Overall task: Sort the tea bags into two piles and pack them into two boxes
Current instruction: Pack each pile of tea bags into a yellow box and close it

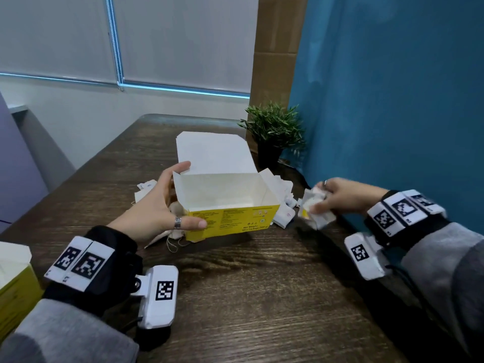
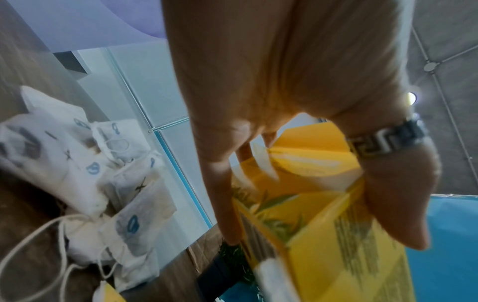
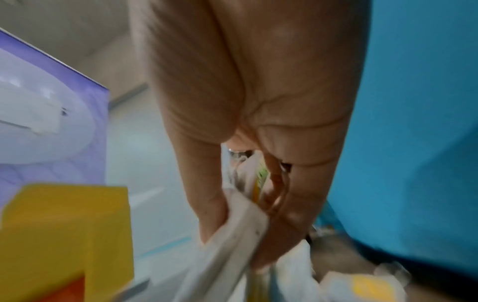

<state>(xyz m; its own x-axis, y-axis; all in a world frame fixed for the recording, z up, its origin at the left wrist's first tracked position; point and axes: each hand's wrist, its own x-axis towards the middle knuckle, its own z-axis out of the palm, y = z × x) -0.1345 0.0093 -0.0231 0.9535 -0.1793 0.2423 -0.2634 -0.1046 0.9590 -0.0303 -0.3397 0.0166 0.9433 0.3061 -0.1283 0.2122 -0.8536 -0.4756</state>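
Observation:
An open yellow tea box (image 1: pixel 230 218) with a white inside and its lid up stands on the dark wooden table (image 1: pixel 262 284). My left hand (image 1: pixel 167 203) grips its left end, thumb on the front face, fingers round the back; the left wrist view shows the same box (image 2: pixel 323 245). My right hand (image 1: pixel 332 197) holds a bunch of white tea bags (image 1: pixel 318 209) just right of the box, also seen as tea bags (image 3: pixel 232 235) in the right wrist view. One pile of tea bags (image 2: pixel 85 175) with blue marks lies left of the box. Another pile (image 1: pixel 284 203) lies behind its right side.
A second yellow box (image 1: pixel 13 281) sits at the table's near left edge. A small potted plant (image 1: pixel 272 134) stands at the back right against the blue wall (image 1: pixel 392 100). Bare wood lies in front of the box.

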